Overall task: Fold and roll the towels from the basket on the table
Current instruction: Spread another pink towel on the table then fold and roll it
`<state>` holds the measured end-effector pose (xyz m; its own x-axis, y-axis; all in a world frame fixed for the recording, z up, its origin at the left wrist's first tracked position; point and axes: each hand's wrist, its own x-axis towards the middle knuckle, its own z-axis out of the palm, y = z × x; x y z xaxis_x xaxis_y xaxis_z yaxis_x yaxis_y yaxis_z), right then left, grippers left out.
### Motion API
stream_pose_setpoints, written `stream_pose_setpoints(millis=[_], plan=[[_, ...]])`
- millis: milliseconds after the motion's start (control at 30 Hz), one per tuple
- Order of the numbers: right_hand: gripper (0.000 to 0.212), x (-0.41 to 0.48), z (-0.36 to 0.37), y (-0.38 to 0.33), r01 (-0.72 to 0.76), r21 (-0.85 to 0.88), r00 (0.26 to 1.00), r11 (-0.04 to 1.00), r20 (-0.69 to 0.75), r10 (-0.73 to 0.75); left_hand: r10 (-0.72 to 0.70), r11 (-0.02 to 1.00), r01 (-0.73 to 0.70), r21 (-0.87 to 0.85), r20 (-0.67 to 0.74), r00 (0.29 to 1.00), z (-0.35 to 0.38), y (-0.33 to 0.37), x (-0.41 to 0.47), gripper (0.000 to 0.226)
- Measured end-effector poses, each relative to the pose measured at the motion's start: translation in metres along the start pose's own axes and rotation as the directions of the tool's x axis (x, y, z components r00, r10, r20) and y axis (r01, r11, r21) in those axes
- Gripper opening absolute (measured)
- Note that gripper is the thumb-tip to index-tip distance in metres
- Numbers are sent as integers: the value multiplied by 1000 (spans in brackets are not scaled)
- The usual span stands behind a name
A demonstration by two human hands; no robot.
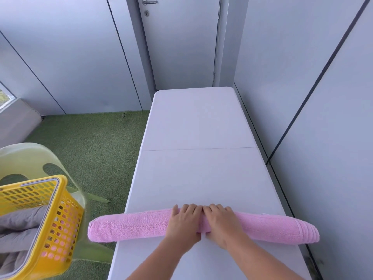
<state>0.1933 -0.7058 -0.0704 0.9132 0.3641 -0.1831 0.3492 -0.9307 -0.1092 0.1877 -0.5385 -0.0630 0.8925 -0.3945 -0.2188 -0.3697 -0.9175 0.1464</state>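
Note:
A pink towel (131, 226) lies rolled into a long tube across the near part of the white table (201, 174). Both its ends overhang the table's side edges. My left hand (184, 221) and my right hand (219, 222) rest side by side on the middle of the roll, palms down, fingers laid over its top. A yellow basket (60, 223) stands at the lower left on a pale green plastic chair (26, 158), with grey towels (20, 225) inside it.
The table runs lengthwise away from me to a grey door (179, 43). A grey panel wall (323, 118) stands close along the table's right edge. Green artificial turf (90, 148) covers the floor on the left.

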Motion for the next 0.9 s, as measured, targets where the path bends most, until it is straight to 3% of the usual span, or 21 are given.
stream_pose_setpoints(millis=[133,367,500,667,900], plan=[[71,-21,-8,42,42,-26,998,999,56,-41,27,999,-27,24,-6,1000,-1,-55,-19,84],[72,-85,-14,140,-128,-55,984,990,119,134,-223,965,209,158,75,972,-21,-186,-87,86],[63,-85,-22,155,-219,-54,961,974,163,225,-263,964,252,87,152,953,-38,-188,-90,84],[39,-50,-50,159,-366,116,925,923,151,348,-283,950,300,-86,167,945,-64,-184,-51,74],[47,-12,-89,168,-503,296,861,812,82,503,-343,930,339,-144,-2,939,-92,-186,-2,61]])
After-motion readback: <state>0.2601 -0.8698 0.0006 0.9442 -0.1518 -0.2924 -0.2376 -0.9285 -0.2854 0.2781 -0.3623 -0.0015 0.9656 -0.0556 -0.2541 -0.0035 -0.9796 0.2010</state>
